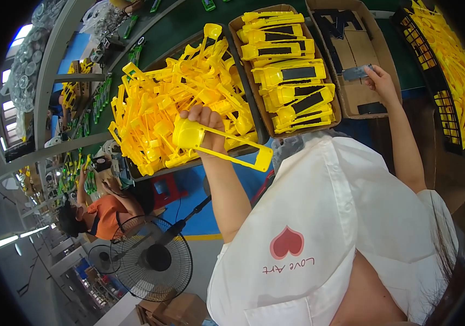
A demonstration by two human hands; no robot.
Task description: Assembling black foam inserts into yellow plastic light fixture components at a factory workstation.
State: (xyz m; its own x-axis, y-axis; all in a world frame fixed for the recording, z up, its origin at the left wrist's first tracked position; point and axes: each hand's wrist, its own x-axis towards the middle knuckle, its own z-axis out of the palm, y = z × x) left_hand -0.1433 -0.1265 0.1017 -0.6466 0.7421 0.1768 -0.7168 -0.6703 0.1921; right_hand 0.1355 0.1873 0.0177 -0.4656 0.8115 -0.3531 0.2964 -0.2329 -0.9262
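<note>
My left hand (206, 120) is closed on a yellow plastic part (189, 135), which has a rounded cup-like end and a long open rectangular frame. It is held above the near side of a heap of similar yellow parts (172, 98) in a dark bin. At the right, my right hand (379, 81) pinches a small dark grey flat rectangular piece (354, 73) over an open cardboard box (360, 51). More black flat pieces (336, 24) lie in that box. Between the hands, a second carton (327, 89) holds several yellow parts with black strips (297, 72) set in them.
A black crate (450, 117) full of yellow parts stands at the far right. Green and yellow pieces (102, 98) lie along the dark green bench at the left. A standing fan (156, 258) is at lower left, near a person in orange (104, 220).
</note>
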